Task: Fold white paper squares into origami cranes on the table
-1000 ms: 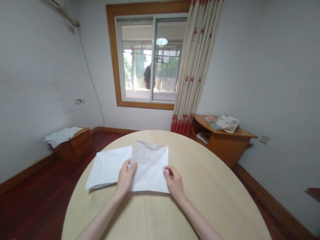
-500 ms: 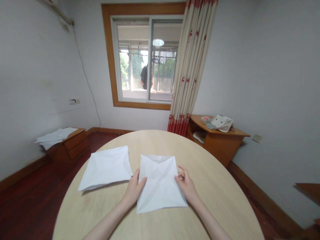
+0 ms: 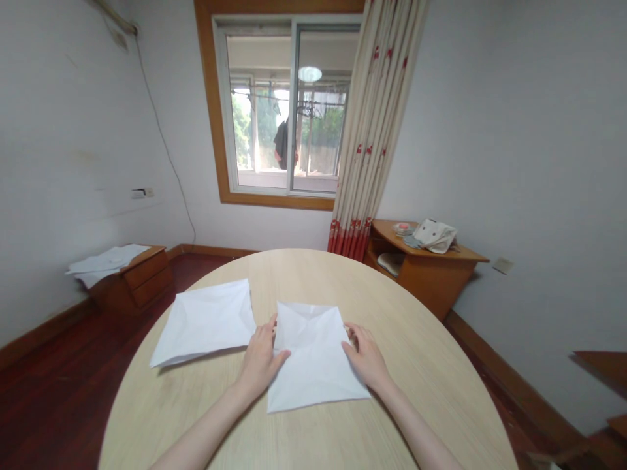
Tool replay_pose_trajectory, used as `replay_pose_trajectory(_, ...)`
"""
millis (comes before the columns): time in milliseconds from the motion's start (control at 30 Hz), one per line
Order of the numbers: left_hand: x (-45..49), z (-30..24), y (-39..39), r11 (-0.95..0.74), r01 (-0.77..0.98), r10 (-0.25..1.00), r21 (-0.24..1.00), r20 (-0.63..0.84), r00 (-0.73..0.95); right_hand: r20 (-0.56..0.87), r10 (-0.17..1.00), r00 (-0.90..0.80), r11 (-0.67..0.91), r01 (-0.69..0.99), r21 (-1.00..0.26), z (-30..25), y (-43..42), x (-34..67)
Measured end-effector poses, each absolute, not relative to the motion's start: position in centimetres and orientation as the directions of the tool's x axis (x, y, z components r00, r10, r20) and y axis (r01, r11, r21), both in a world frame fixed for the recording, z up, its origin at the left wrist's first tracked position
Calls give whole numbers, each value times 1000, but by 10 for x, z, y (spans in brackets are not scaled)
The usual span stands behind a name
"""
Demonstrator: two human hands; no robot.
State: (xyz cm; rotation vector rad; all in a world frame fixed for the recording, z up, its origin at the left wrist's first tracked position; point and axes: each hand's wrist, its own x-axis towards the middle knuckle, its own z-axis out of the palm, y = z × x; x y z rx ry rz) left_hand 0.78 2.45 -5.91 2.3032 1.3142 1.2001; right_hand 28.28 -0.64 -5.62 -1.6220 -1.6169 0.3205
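Observation:
A creased sheet of folded white paper (image 3: 313, 359) lies in front of me, its far part showing fold lines and a shallow opening. My left hand (image 3: 262, 356) grips its left edge, thumb on top and fingers along the side. At the right edge, my right hand (image 3: 365, 356) has its thumb on the paper and its fingers curled by the side, partly hidden. Just left of my left hand rests a wider folded white paper (image 3: 208, 321), which looks layered and slightly raised at its edges.
Both papers are on a round light-wood table (image 3: 416, 418). Beyond it stand a corner desk (image 3: 431, 274) bearing a white cloth bag (image 3: 435, 235) and, at left, a low wooden cabinet (image 3: 147, 277) with papers. A curtain (image 3: 367, 130) hangs beside the window.
My left hand's fingers reach farther forward along the paper's edge. My right fingers have drawn in closer to the right edge. The view has tilted down slightly.

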Motion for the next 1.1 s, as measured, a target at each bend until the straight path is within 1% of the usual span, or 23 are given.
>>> replay_pose_trajectory(200, 8, -52, 21, -607, 718, 726, 340, 604, 328, 392, 919, 31, 237, 752, -615, -56, -6, 285)
replay_pose_trajectory(267, 7, -51, 21, -636, 713, 699, 294, 611, 372, 389, 921, -33, 282, 747, -603, -54, -7, 285)
replay_pose_trajectory(333, 6, -51, 22, -686, 673, 669, 277, 604, 433, 377, 921, -101, 324, 735, -595, -50, -9, 284)
replay_pose_trajectory(433, 4, -52, 24, -747, 572, 655, 340, 529, 540, 345, 921, -180, 362, 721, -591, -45, -14, 282)
replay_pose_trajectory(533, 3, -52, 25, -751, 507, 659, 424, 426, 620, 297, 928, -226, 364, 724, -586, -39, -18, 282)
replay_pose_trajectory(667, 3, -47, 22, -751, 488, 653, 445, 388, 650, 226, 942, -248, 335, 743, -579, -30, -23, 285)
replay_pose_trajectory(767, 2, -38, 17, -747, 478, 645, 462, 330, 689, 148, 951, -270, 304, 754, -582, -20, -29, 288)
replay_pose_trajectory(933, -2, -20, 5, -681, 511, 656, 524, 127, 744, -68, 939, -338, 232, 765, -601, -8, -39, 292)
replay_pose_trajectory(1000, -2, -14, 1, -650, 545, 663, 530, 45, 748, -107, 932, -346, 213, 764, -609, -6, -42, 293)
replay_pose_trajectory(1100, -2, -9, -5, -629, 590, 656, 506, -60, 752, -147, 929, -340, 187, 773, -606, -7, -44, 294)
